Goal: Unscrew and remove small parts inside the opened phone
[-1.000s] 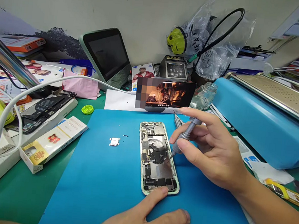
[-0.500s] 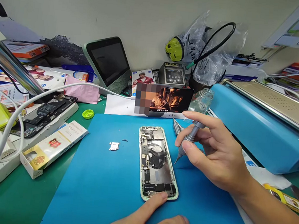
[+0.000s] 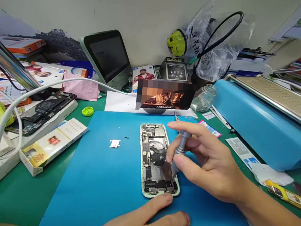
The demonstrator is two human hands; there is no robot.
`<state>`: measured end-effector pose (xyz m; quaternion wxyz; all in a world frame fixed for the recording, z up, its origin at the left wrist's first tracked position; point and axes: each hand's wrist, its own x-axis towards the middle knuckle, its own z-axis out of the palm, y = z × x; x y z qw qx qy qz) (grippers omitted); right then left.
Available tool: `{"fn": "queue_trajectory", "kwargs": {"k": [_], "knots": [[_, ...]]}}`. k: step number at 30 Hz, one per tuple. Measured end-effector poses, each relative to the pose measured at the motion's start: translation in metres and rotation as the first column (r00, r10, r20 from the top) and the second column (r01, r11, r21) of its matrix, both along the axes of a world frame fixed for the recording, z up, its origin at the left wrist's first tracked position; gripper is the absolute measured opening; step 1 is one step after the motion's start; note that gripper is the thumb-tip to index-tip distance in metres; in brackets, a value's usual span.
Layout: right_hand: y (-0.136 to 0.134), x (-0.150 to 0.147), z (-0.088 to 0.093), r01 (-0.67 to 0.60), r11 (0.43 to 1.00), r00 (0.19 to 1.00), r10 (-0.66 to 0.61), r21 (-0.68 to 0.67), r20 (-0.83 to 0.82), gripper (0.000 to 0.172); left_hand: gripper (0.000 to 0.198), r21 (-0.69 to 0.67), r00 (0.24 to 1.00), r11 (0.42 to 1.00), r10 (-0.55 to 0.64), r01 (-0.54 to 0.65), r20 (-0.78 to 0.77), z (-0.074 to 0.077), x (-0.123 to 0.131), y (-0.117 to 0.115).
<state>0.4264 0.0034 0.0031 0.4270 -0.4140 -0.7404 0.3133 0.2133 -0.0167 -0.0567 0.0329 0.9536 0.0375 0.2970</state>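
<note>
head view looks down at a blue mat (image 3: 101, 183) on a green desk (image 3: 22, 196). an open phone (image 3: 154, 163) lies flat in the middle of the mat, with its insides showing. the right hand (image 3: 211, 167) holds a small grey screwdriver (image 3: 181, 146). its fingers (image 3: 185, 165) are curled tight around the handle, and one finger rests on the top end. the tip points down into the lower right part of the phone. the left hand (image 3: 153, 223) lies on the mat below the phone. its fingers (image 3: 167, 199) are loose and spread out, holding nothing, and one fingertip touches the bottom edge of the phone.

a little white part (image 3: 115, 143) and some tiny dark bits (image 3: 125, 137) lie on the mat, left of the phone and apart from it. a small screen (image 3: 168, 97) showing a video stands behind the mat. a glass jar (image 3: 204, 97) sits beside it. a big blue machine (image 3: 258, 127) fills the right side. a long box (image 3: 54, 144) lies at the left edge of the mat.
</note>
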Motion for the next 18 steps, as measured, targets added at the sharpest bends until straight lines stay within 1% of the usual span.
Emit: {"fn": "queue_trajectory", "kwargs": {"k": [5,8,12,18], "knots": [[-0.0012,-0.0018,-0.0021,0.010,0.999,1.000,-0.010,-0.038,0.002,0.052,0.043,0.070,0.997,0.996,-0.057,0.060,-0.050,-0.0010,-0.0052,0.0028],[-0.0002,-0.0006,-0.0012,-0.003,0.998,0.999,0.001,-0.062,-0.032,0.053,0.043,0.073,0.996,0.996,-0.056,0.061,-0.064,-0.0017,-0.0064,0.0025],[0.0023,0.0003,-0.0001,0.006,0.999,0.999,-0.008,-0.034,-0.052,0.052,0.032,0.084,0.996,0.994,-0.064,0.068,-0.056,-0.0027,-0.0055,0.0009],[0.0037,0.0024,-0.0018,0.006,1.000,1.000,-0.007,-0.016,-0.024,0.052,0.033,0.071,0.997,0.996,-0.042,0.047,-0.065,-0.0057,-0.0040,-0.0010]]}}
